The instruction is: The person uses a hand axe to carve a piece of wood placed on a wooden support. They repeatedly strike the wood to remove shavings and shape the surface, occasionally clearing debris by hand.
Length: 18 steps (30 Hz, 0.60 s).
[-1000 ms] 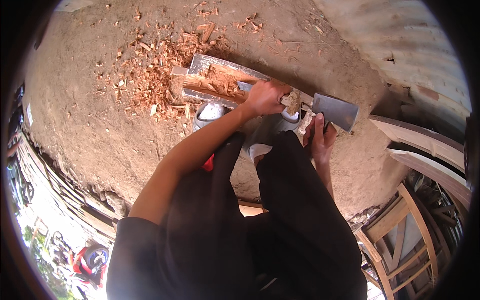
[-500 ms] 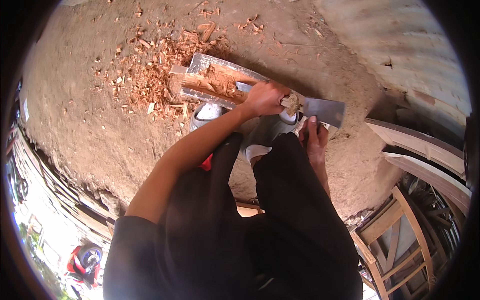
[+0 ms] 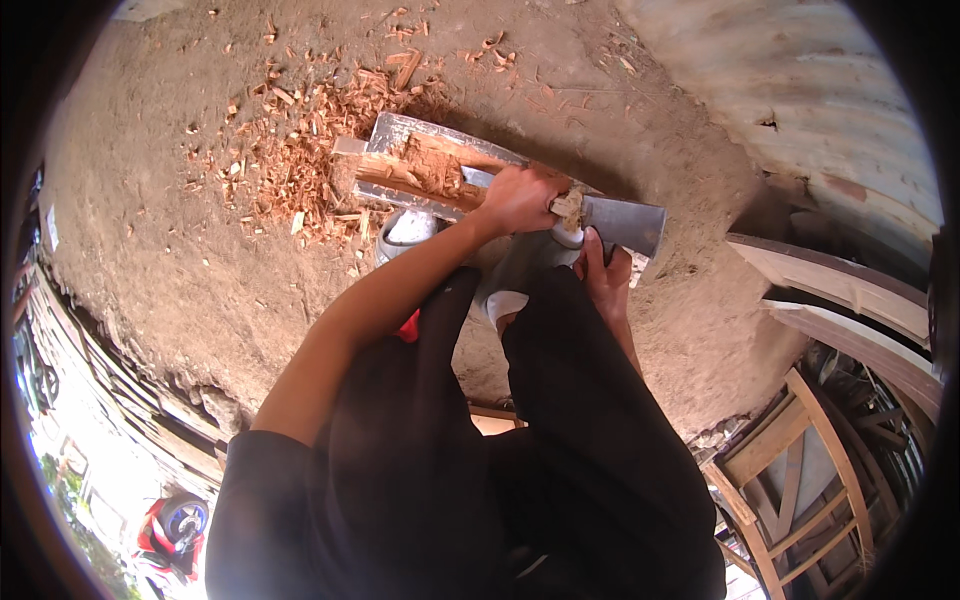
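My left hand (image 3: 520,200) is closed around a tool with a broad, flat grey metal blade (image 3: 625,222), which points right, much like an adze. A rough, pale brown lump (image 3: 569,206) shows between the fist and the blade. Against the blade's lower edge rests the thumb of my right hand (image 3: 603,275), its other fingers curled; whether they grip anything is hidden. Beneath my left hand lies a partly hollowed reddish-brown wood piece (image 3: 410,172), on a long board with worn grey paint (image 3: 430,130). My shoes (image 3: 408,228) are beside the board's near edge.
Wood chips (image 3: 300,140) are scattered over the dirt floor (image 3: 150,190) at the left. Curved wooden panels (image 3: 835,275) and a wooden frame (image 3: 790,450) stand at the right, below corrugated sheeting (image 3: 790,90). Stacked boards (image 3: 110,370) and a red motorbike (image 3: 170,530) are at the lower left.
The tool and both hands have shifted slightly left in the picture. My right thumb stays at the blade's lower edge, now closer to the lump. The left grip is unchanged.
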{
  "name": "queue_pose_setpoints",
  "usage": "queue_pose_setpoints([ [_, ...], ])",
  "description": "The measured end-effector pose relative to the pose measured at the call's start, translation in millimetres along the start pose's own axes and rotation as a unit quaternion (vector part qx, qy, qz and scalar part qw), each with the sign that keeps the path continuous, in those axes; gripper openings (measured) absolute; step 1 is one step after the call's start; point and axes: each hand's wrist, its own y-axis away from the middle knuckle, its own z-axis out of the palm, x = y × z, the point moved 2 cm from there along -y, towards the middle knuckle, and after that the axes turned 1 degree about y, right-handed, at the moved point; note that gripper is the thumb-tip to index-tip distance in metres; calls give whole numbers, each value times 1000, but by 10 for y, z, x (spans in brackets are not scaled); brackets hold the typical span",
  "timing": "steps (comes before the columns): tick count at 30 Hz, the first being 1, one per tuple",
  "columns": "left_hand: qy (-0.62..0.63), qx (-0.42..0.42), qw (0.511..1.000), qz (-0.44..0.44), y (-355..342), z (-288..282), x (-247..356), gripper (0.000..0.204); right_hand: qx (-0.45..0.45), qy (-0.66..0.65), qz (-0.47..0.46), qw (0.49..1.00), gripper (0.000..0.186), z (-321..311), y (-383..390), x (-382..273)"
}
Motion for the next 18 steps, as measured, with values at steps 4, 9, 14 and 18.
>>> queue_pose_setpoints([
  [4, -2, 5, 1000, -9, 4, -92, 41, 24, -50, 72, -23, 996, 46, -148, -82, 2],
  [9, 1, 13, 1000, -2, -1, -14, -8, 24, -29, 90, -94, 991, 45, 63, -6, 58],
  [14, 3, 30, 999, -15, 27, -136, 42, 24, -42, 51, -34, 997, 44, -52, -24, -87],
  [18, 17, 21, 1000, -3, 16, -153, 66, 23, -10, 33, -29, 999, 43, 98, 11, -24],
])
